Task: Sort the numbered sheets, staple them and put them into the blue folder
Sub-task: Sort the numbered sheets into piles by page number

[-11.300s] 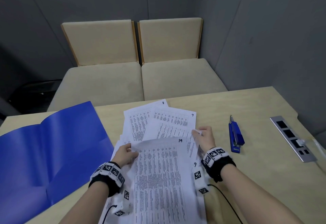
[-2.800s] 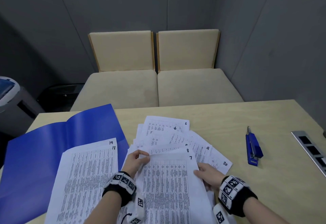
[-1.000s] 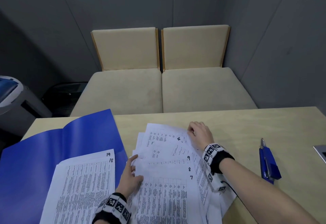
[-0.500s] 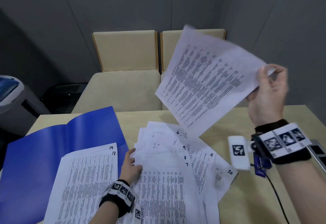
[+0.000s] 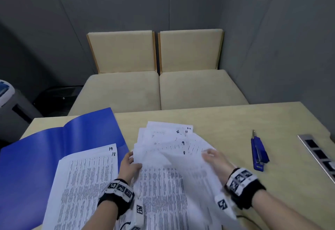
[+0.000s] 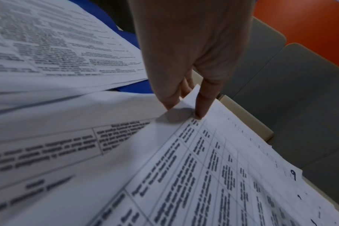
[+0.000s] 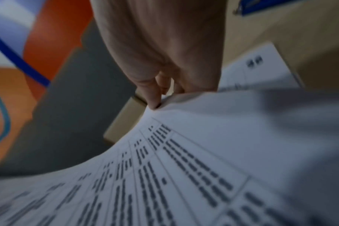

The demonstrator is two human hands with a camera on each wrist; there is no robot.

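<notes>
Gray-walled booth with a pale wood table (image 5: 226,121), and both hands were busy in the loose sheets (image 5: 163,139): the left hand (image 5: 129,166) pinched a sheet corner while the right hand (image 5: 215,160) pinched the edge of a blurry sheet, probably so the fan would stay put. Sorted pile (image 5: 85,180), 18 and 19 showing, lay on the open folder (image 5: 36,157), handy for filing later, with the stapler (image 5: 259,155) parked right of everything, untouched.

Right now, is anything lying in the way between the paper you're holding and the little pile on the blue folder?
Nothing visible blocks it. Both hands, left and right, hold the loose printed sheet; the sorted stack marked 18 and 19 lies just left on the open blue folder, with a bare top.
</notes>
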